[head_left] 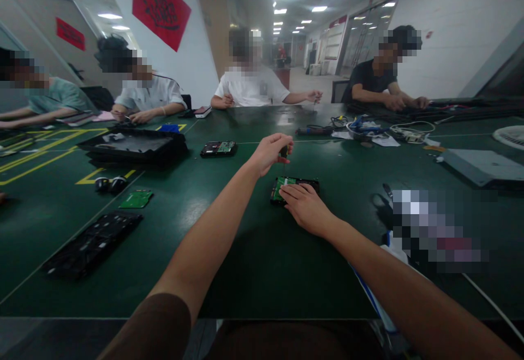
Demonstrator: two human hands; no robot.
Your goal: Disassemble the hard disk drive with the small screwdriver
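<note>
A hard drive [277, 189] with a green circuit board on its upper side lies on the table in front of me. Above it, my left hand [271, 153] pinches a screwdriver [285, 152] with a dark handle. Its thin shaft points straight down at the board; whether the tip sits in a screw is too small to tell. My right hand [308, 207] rests flat across the drive's near side, fingers stretched out to the left over the board. Part of the drive is hidden beneath that hand.
To the left lie a loose green circuit board [136, 199], a black slab-like part [93, 242] and a black tray [133, 144]. Another hard drive [218, 148] lies farther off. Cables [364, 126] and a grey metal box [483, 166] occupy the right. Several people sit across the table.
</note>
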